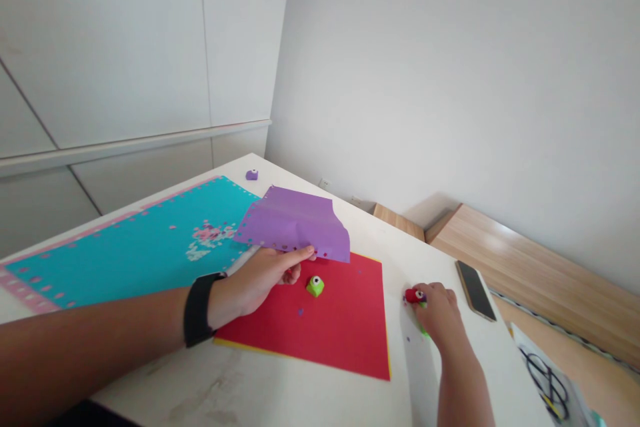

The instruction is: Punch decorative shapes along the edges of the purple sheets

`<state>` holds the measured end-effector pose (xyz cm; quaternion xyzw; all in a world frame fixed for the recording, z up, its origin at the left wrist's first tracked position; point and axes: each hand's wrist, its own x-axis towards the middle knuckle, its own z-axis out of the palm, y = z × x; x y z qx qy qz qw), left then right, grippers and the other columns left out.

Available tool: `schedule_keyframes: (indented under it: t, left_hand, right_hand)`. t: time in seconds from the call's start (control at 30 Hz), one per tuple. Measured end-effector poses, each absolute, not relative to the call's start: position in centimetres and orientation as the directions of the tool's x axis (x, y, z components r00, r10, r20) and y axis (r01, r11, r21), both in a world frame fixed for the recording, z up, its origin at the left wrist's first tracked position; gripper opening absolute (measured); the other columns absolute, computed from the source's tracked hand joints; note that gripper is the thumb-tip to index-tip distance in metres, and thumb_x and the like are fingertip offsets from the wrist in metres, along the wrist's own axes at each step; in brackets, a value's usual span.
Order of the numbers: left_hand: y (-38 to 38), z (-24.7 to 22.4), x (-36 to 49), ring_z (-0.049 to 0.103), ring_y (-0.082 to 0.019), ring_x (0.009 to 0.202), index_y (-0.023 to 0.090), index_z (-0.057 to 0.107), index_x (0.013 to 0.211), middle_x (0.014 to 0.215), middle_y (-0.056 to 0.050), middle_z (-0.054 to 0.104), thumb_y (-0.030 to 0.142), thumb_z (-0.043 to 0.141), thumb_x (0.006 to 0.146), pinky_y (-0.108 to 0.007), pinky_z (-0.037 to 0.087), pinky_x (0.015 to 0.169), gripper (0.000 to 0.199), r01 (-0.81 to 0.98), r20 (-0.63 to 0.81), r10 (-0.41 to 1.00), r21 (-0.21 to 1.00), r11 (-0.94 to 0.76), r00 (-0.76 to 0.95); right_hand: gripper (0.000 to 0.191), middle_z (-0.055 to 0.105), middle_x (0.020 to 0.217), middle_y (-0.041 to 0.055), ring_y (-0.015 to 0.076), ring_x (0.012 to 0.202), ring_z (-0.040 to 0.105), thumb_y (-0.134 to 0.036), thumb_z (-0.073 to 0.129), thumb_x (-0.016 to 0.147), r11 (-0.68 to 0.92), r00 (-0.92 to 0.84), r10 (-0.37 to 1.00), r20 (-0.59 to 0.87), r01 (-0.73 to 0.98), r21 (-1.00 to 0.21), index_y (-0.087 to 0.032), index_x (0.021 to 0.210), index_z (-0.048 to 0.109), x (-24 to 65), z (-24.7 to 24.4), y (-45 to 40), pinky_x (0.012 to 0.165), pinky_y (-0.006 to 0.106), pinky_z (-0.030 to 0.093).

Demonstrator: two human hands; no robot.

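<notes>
My left hand (267, 277), with a black band on its wrist, pinches the near edge of a purple sheet of paper (300, 217) between thumb and fingers. Small punched holes run along that sheet's near and left edges. Below it, a green paper punch (315, 286) stands on a red sheet (330, 327). Over on the right, my right hand (440, 307) has its fingers closed at a red paper punch (413, 295). Another green punch (423, 320) shows partly from under this hand, and something purple beside the red punch is mostly covered.
A blue sheet (150, 247) with punched edges lies at left over a pink one (30, 297), bearing a pile of paper bits (210, 233). A purple punch (252, 175) sits near the far corner. At right, a phone (475, 289) lies by the table edge.
</notes>
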<state>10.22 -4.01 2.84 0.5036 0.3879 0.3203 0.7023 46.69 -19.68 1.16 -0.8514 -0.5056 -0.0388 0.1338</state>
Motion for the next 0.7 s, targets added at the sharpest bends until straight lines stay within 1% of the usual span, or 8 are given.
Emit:
schedule_keyframes:
  t: [0.17, 0.23, 0.3, 0.33, 0.4, 0.5, 0.63, 0.7]
  left_hand:
    - [-3.9, 3.2, 10.3, 0.049, -0.014, 0.057, 0.019, 0.063, 0.052, 0.054, 0.0, 0.058, 0.055, 0.076, 0.08, -0.029, 0.038, 0.062, 0.048, -0.076, -0.229, 0.836, 0.949, 0.305, 0.499]
    - [-3.9, 3.4, 10.3, 0.049, -0.014, 0.057, 0.019, 0.062, 0.051, 0.053, 0.0, 0.058, 0.056, 0.076, 0.08, -0.029, 0.039, 0.063, 0.049, -0.081, -0.226, 0.837, 0.949, 0.304, 0.499]
    - [-4.0, 3.7, 10.4, 0.049, -0.014, 0.056, 0.019, 0.06, 0.05, 0.052, 0.0, 0.057, 0.057, 0.075, 0.08, -0.029, 0.04, 0.064, 0.051, -0.079, -0.217, 0.841, 0.953, 0.293, 0.495]
    - [-4.1, 3.8, 10.4, 0.049, -0.014, 0.056, 0.019, 0.059, 0.05, 0.051, 0.0, 0.056, 0.057, 0.075, 0.08, -0.029, 0.039, 0.064, 0.051, -0.074, -0.214, 0.842, 0.955, 0.287, 0.494]
    - [-4.3, 4.1, 10.4, 0.048, -0.014, 0.055, 0.019, 0.059, 0.049, 0.051, 0.0, 0.055, 0.057, 0.076, 0.079, -0.029, 0.038, 0.063, 0.051, -0.062, -0.215, 0.84, 0.957, 0.282, 0.498]
    - [-4.4, 4.6, 10.5, 0.049, -0.013, 0.056, 0.018, 0.06, 0.051, 0.052, 0.001, 0.056, 0.055, 0.077, 0.079, -0.028, 0.038, 0.062, 0.049, -0.06, -0.207, 0.835, 0.96, 0.275, 0.509]
    - [-3.8, 4.7, 10.3, 0.049, -0.012, 0.056, 0.017, 0.061, 0.051, 0.052, 0.001, 0.056, 0.055, 0.077, 0.081, -0.027, 0.038, 0.063, 0.051, -0.096, -0.186, 0.844, 0.959, 0.268, 0.504]
    - [-3.2, 4.7, 10.1, 0.048, -0.012, 0.056, 0.016, 0.066, 0.058, 0.054, 0.001, 0.057, 0.054, 0.078, 0.08, -0.027, 0.038, 0.061, 0.046, -0.141, -0.177, 0.849, 0.949, 0.281, 0.498]
  right_hand:
    - [0.029, 0.071, 0.11, 0.0136, 0.0313, 0.101, 0.061, -0.033, 0.061, 0.087, -0.373, 0.447, 0.856, 0.261, 0.882, -0.289, -0.02, 0.11, 0.073, 45.2, 2.3, -18.4, 0.092, 0.044, 0.045]
    - [0.035, 0.072, 0.103, 0.0103, 0.0265, 0.088, 0.065, -0.043, 0.061, 0.092, -0.261, 0.449, 0.862, 0.235, 0.791, -0.553, -0.021, 0.118, 0.066, 42.7, 3.0, -17.5, 0.072, 0.037, 0.049]
    - [0.04, 0.072, 0.088, 0.0059, 0.0217, 0.071, 0.064, -0.049, 0.064, 0.092, -0.114, 0.399, 0.913, 0.088, 0.455, -0.883, -0.023, 0.122, 0.06, 39.2, 3.6, -16.8, 0.053, 0.028, 0.043]
    - [0.042, 0.071, 0.087, 0.0046, 0.0194, 0.065, 0.064, -0.048, 0.066, 0.092, -0.083, 0.329, 0.944, 0.001, 0.239, -0.968, -0.024, 0.125, 0.056, 37.5, 3.8, -16.5, 0.048, 0.025, 0.039]
    - [0.041, 0.072, 0.09, 0.0045, 0.0163, 0.059, 0.064, -0.043, 0.07, 0.091, -0.083, 0.186, 0.977, -0.1, -0.099, -0.992, -0.026, 0.124, 0.053, 34.3, 4.2, -16.2, 0.042, 0.02, 0.035]
    - [0.041, 0.072, 0.1, 0.0069, 0.0155, 0.063, 0.068, -0.033, 0.076, 0.087, -0.135, 0.038, 0.986, -0.159, -0.367, -0.92, -0.025, 0.12, 0.054, 31.3, 4.5, -16.0, 0.04, 0.017, 0.037]
    - [0.035, 0.068, 0.1, 0.0041, 0.0132, 0.064, 0.064, -0.044, 0.075, 0.087, -0.197, -0.037, 0.978, -0.204, -0.473, -0.859, -0.025, 0.111, 0.058, 30.4, 4.3, -16.1, 0.036, 0.015, 0.029]
    - [0.031, 0.063, 0.085, -0.0005, 0.0096, 0.054, 0.053, -0.05, 0.072, 0.089, -0.19, 0.05, 0.974, -0.22, -0.349, -0.918, -0.024, 0.097, 0.06, 30.4, 3.8, -16.1, 0.036, 0.016, 0.023]
